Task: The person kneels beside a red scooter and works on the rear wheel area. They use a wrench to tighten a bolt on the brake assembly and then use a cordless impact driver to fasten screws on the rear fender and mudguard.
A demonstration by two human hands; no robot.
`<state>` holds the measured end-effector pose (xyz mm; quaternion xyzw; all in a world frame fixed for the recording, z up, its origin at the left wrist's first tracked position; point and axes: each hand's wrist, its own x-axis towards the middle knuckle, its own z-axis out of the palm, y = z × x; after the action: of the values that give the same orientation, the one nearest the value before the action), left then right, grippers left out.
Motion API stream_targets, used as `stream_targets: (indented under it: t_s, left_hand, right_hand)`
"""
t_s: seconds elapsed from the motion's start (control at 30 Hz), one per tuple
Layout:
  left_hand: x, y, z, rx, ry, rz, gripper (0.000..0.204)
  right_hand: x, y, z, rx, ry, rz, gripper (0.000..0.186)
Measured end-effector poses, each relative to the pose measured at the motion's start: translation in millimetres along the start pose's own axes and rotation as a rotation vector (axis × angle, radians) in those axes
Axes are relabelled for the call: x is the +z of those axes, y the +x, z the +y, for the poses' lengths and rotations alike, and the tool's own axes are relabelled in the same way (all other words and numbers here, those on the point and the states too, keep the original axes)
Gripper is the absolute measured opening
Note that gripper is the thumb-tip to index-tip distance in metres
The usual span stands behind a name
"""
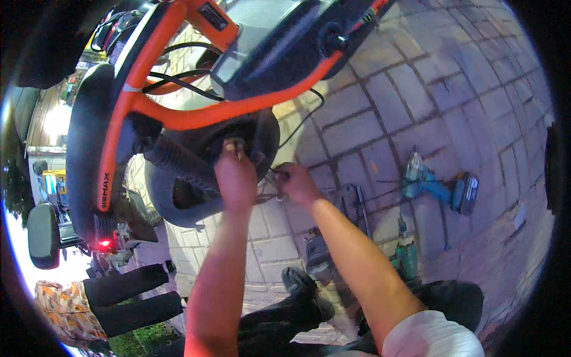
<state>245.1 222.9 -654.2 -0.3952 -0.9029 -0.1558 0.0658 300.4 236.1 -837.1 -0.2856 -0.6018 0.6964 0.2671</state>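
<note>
The orange-framed two-wheeler fills the upper middle, with a dark coiled spring beside its black wheel. My left hand is at the wheel's hub, fingers closed on a small metal part whose shape is partly hidden. Just right of the tyre, my right hand grips a thin dark cable, partly covered by the fingers. A loose black cable loops from the frame toward the wheel's right side. A red lamp glows at the end of the orange frame on the left.
On the paving at right lie a blue cordless power tool, a green drill, long metal tools and a dark case. A person in dark trousers and patterned top is at lower left, near other parked vehicles.
</note>
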Motion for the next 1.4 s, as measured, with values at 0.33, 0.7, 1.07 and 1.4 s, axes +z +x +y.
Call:
stream_targets:
  t_s: [0.33,0.7,1.07,1.4]
  left_hand:
    - [-24.1,33.6,7.1,0.337,0.053,-0.349,0.013]
    - [-2.6,46.5,-11.6,0.180,0.156,-0.229,0.016]
    - [-7.0,36.5,4.4,0.256,0.454,-0.292,0.007]
    - [-21.6,-29.7,-29.2,0.580,0.435,-0.250,0.012]
  right_hand:
    - [-6.8,-3.5,-1.9,0.062,-0.037,-0.075,0.023]
    - [17.5,3.5,-6.2,0.011,-0.360,-0.146,0.023]
    - [14.9,28.9,3.3,0.483,0.170,-0.342,0.028]
    - [-8.8,-10.3,-41.0,-0.333,-0.139,-0.042,0.015]
